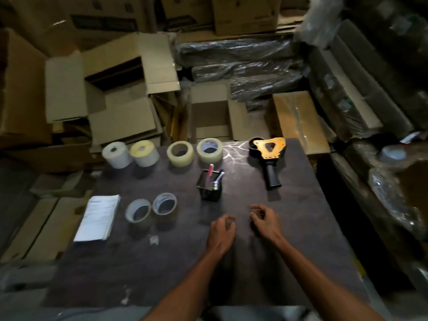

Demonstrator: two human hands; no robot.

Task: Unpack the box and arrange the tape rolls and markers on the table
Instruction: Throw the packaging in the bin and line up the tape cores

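Tape rolls sit in two groups on the dark table (289,239): two brownish rolls (151,210) near the left side beside a white paper stack (98,218), and four more, two white-ish (129,154) and two clear (194,151), lined up along the far edge. Markers (215,179) stand in a black mesh cup (209,191) mid-table. Both hands hover just in front of it, left hand (222,230) and right hand (264,218) loosely curled, holding nothing. A yellow tape gun (268,154) lies far right, open boxes (120,93) behind.
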